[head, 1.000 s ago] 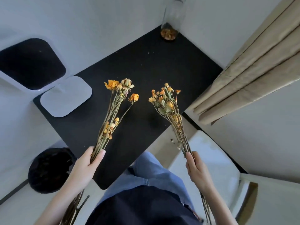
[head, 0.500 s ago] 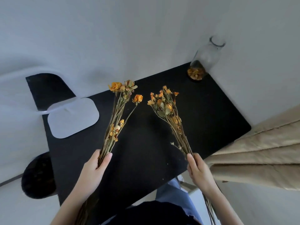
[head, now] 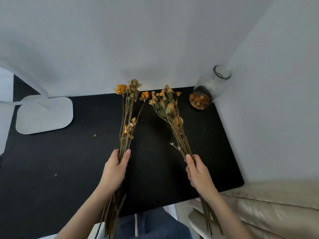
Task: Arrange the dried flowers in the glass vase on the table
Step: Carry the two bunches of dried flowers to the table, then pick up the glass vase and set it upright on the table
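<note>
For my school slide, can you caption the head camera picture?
Each hand, left and right, holds a dried flower bunch above the black table; the glass vase waits in the corner.

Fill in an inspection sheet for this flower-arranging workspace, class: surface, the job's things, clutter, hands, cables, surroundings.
Surface: black table, set into a corner of white walls.
Job's things: glass vase at the far right corner, upright, with orange petals in its base and no stems in it; left bunch of dried flowers and right bunch of dried flowers, both held above the table.
Clutter: small petal crumbs scattered on the table; white lamp base at far left.
Hands: left hand closed on the left bunch's stems; right hand closed on the right bunch's stems.
Cables: nothing seen.
Surroundings: beige curtain at lower right.
</note>
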A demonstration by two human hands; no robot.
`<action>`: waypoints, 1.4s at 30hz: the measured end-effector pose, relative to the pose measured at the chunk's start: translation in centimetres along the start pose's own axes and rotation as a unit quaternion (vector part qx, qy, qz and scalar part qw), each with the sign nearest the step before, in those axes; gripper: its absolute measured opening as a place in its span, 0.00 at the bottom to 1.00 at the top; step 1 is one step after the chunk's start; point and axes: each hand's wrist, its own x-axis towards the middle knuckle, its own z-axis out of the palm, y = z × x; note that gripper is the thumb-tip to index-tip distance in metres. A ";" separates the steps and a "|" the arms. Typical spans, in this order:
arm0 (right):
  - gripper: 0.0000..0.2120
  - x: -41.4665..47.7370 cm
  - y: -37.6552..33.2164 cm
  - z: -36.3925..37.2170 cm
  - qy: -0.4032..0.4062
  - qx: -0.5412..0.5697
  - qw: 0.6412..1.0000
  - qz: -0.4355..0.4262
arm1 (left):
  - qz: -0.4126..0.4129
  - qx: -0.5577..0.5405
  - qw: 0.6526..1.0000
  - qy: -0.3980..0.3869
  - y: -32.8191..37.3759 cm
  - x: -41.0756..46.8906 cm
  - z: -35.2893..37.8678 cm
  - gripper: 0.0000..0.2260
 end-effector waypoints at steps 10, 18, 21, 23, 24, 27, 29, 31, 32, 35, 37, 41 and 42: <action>0.06 4.2 0.9 1.5 -0.021 -0.021 1.000 -0.004 | 0.002 0.011 1.000 0.000 1.2 2.3 11.3 0.11; 0.02 6.1 2.5 2.5 -0.028 -0.106 0.994 -0.016 | 0.048 0.209 0.975 -0.063 0.4 3.6 14.3 0.10; 0.06 6.8 3.4 2.7 -0.022 -0.161 0.986 -0.031 | 0.081 0.363 0.926 -0.060 -0.6 4.4 14.2 0.19; 0.08 6.8 2.5 1.7 -0.002 -0.214 0.975 -0.053 | 0.108 0.456 0.881 -0.057 0.1 4.6 13.4 0.23; 0.09 6.6 2.2 1.4 0.007 -0.244 0.967 -0.068 | 0.116 0.469 0.874 -0.049 0.2 4.5 12.9 0.25; 0.15 7.0 1.9 0.6 0.028 -0.317 0.944 -0.087 | 0.154 0.455 0.877 -0.010 -0.3 5.0 11.0 0.27; 0.20 7.6 1.8 -0.2 0.034 -0.321 0.943 -0.080 | 0.197 0.420 0.886 0.013 -0.9 5.9 9.7 0.25; 0.22 8.0 1.8 -0.9 0.042 -0.305 0.947 -0.094 | 0.248 0.360 0.899 0.027 -1.2 6.5 8.5 0.21; 0.23 8.2 1.7 -1.2 0.055 -0.293 0.949 -0.104 | 0.277 0.332 0.901 0.033 -1.3 7.0 8.0 0.20; 0.27 9.2 1.5 -2.2 0.114 -0.255 0.948 -0.151 | 0.376 0.255 0.890 0.037 -0.6 8.7 7.1 0.15; 0.29 10.0 1.5 -2.9 0.152 -0.233 0.942 -0.189 | 0.432 0.228 0.872 0.032 0.5 9.7 7.1 0.14; 0.21 12.0 0.6 -4.5 0.229 -0.165 0.923 -0.263 | 0.491 0.142 0.860 0.008 4.1 11.2 9.1 0.11; 0.20 12.5 0.0 -5.0 0.255 -0.148 0.913 -0.284 | 0.486 0.101 0.868 -0.006 5.3 11.5 10.0 0.11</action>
